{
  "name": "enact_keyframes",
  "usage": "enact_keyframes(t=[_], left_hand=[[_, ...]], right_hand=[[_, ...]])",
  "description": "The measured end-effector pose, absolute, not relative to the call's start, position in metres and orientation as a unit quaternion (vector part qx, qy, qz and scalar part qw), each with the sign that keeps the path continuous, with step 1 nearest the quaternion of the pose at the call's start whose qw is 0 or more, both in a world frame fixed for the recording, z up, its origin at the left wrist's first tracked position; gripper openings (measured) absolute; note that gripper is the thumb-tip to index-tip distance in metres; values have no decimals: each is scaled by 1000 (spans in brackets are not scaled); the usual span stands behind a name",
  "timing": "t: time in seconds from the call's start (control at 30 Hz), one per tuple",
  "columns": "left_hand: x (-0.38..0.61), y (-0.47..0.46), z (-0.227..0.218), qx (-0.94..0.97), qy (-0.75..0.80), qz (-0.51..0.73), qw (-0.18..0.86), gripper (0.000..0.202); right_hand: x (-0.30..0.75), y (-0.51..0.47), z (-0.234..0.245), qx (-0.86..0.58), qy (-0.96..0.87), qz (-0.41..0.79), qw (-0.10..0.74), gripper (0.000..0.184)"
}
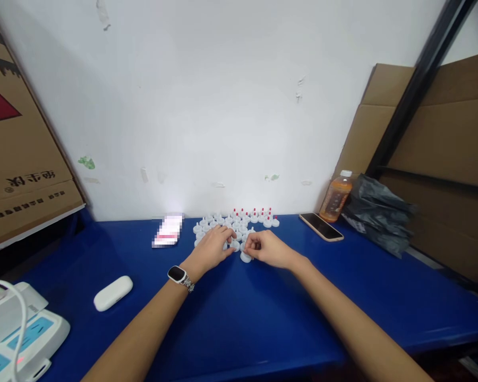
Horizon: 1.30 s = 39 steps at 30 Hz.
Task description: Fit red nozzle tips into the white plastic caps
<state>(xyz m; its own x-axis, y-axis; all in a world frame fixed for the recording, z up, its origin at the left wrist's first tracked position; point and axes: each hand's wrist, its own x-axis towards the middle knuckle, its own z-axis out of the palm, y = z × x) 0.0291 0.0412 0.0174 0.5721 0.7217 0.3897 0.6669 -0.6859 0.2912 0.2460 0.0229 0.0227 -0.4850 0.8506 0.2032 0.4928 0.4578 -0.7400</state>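
Observation:
Several small white round caps (239, 223) lie bunched on the blue table (242, 318) near the wall; those at the back right carry red tips (258, 215). My left hand (213, 246), with a watch on its wrist, rests on the left part of the bunch, its fingers curled over some caps. My right hand (266, 248) is closed in a pinch on one white cap (246, 257) at the front of the bunch.
A phone (321, 226), an orange drink bottle (335, 196) and a black plastic bag (378, 212) lie at the right. A white case (112, 293) and a white device (19, 334) are at the left. Cardboard boxes (19, 159) stand on both sides.

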Motion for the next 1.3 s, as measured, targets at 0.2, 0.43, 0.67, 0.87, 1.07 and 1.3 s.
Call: enact_keyframes(t=[0.2, 0.43, 0.67, 0.87, 1.07, 1.3], left_hand=[[31, 43, 15, 884, 405, 234, 11, 17], [34, 43, 9, 872, 416, 251, -66, 22], [53, 31, -12, 861, 422, 256, -119, 54], [51, 50, -24, 873, 430, 206, -103, 53], [45, 65, -20, 872, 433, 204, -103, 52], [57, 42, 5, 873, 400, 247, -132, 43]], right_hand=[[245, 33, 8, -450, -806, 232, 308, 5], [242, 39, 4, -477, -801, 174, 316, 12], [237, 30, -6, -538, -773, -20, 337, 49], [233, 48, -24, -548, -803, 36, 232, 61], [227, 60, -24, -554, -803, 41, 215, 66], [254, 58, -2, -572, -732, -17, 369, 42]])
